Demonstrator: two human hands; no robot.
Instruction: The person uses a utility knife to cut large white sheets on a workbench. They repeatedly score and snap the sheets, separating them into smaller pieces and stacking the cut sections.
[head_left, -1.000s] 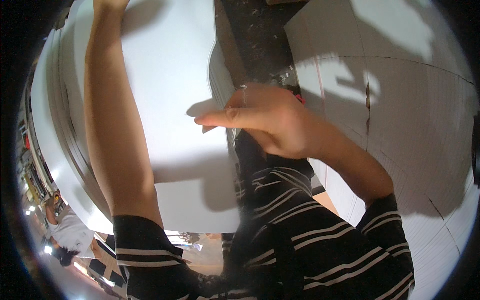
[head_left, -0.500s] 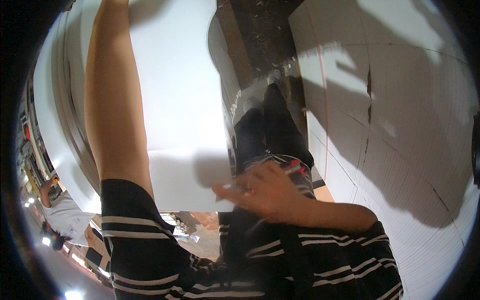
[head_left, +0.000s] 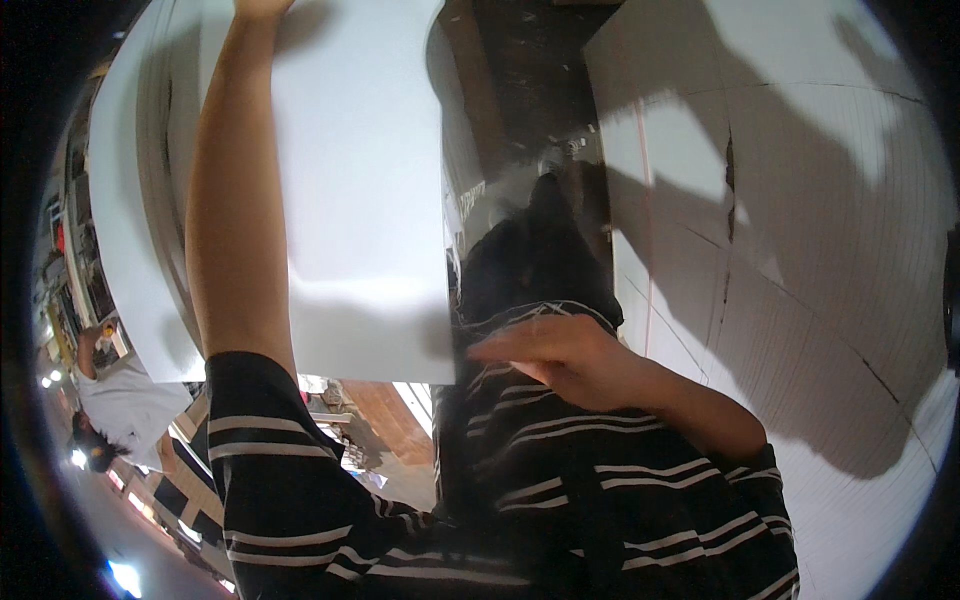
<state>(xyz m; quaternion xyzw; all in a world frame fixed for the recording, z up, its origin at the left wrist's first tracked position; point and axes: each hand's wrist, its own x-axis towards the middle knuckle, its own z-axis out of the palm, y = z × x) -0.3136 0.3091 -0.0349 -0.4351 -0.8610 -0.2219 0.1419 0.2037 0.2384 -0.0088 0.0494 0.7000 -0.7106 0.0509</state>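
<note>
A large smooth white sheet or panel [head_left: 370,200] with a wavy right edge lies in front of me, on the left. My left arm reaches far across it, and only the wrist end of my left hand [head_left: 262,6] shows at the top edge; its fingers are out of view. My right hand [head_left: 565,358] is in front of my body, fingers stretched toward the left, just beside the sheet's near right corner. It appears to hold nothing, and I cannot tell whether the fingertips touch the sheet's edge.
To my right stands a big pale surface [head_left: 800,250] with dark cracks or lines and a thin red line. Dark floor [head_left: 530,60] with small scraps lies between the two. Another person in a white top [head_left: 130,405] is at the far left, near cluttered shelves.
My right hand has moved slightly right and up, and its fingers have straightened. The red item seen by my right wrist is no longer visible. The sheet's near edge sits higher in view.
</note>
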